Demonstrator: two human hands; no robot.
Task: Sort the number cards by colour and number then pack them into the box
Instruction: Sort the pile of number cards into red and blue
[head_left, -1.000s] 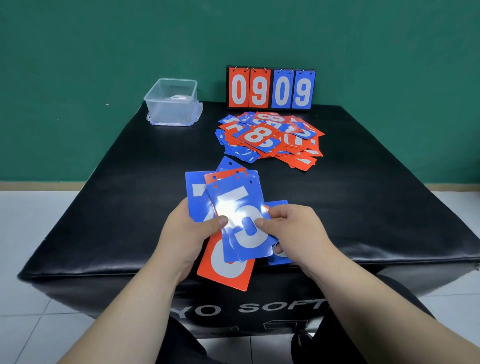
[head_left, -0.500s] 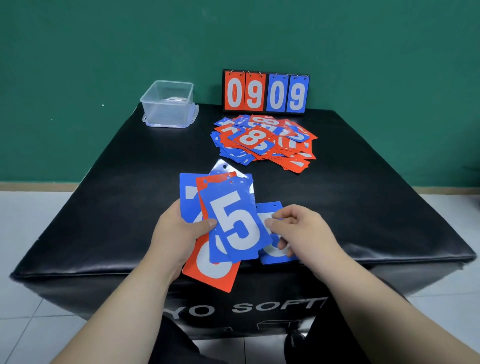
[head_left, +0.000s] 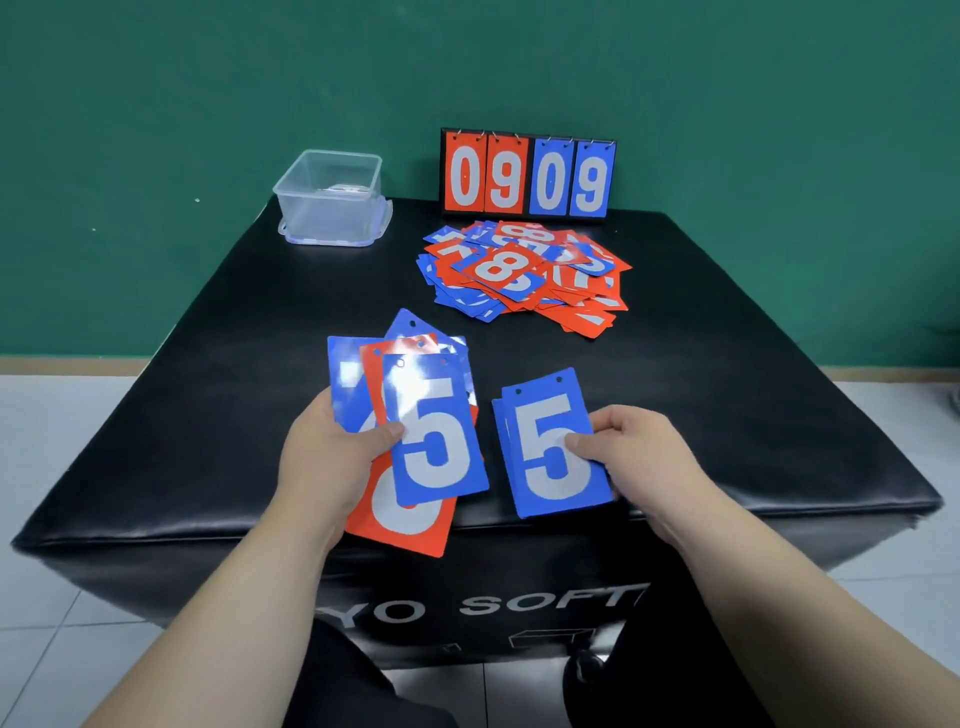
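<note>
My left hand (head_left: 332, 460) grips a fanned bunch of cards (head_left: 415, 415) near the table's front edge; a blue 5 lies on top, with a red card and more blue cards under it. My right hand (head_left: 631, 457) pinches a small stack of blue 5 cards (head_left: 550, 441) just to the right of the fan. A loose pile of red and blue number cards (head_left: 524, 275) lies further back at the centre right. The clear plastic box (head_left: 332, 200) stands open at the back left corner.
A flip scoreboard (head_left: 527, 176) reading 09 in red and 09 in blue stands at the table's back edge against the green wall. The black padded table (head_left: 234, 332) has bare surface on its left side and between pile and hands.
My right hand has drawn a blue 5 card out to the right, apart from the fan. Another blue 5 now shows on top of the fan in my left hand.
</note>
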